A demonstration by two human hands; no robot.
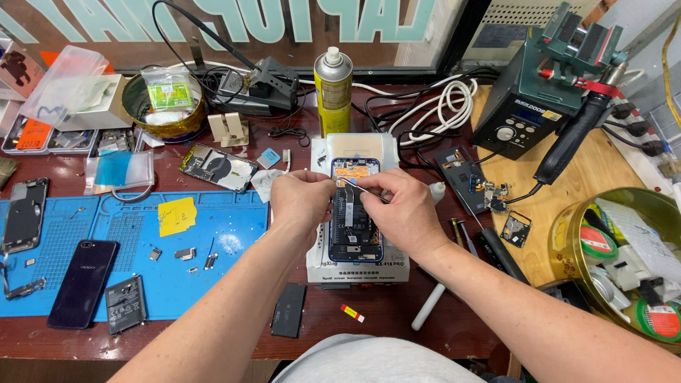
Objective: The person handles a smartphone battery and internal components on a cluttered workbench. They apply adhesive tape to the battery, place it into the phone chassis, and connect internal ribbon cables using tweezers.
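Observation:
An opened blue phone [355,227] lies back-up on a white heating pad box [355,273] at the centre of the bench, its battery and circuit board showing. My left hand [301,202] pinches at the phone's upper left edge. Pressed against the phone's upper right side, my right hand [404,209] grips thin metal tweezers [358,186], their tip over the board just below the orange flex. Both hands touch the phone.
A blue work mat [213,241] at left holds small metal parts, a yellow note, a dark phone [81,282] and a battery [125,303]. A yellow spray can [333,89] stands behind the pad. A hot-air station [539,99] and a tape-filled tin [624,255] sit at right.

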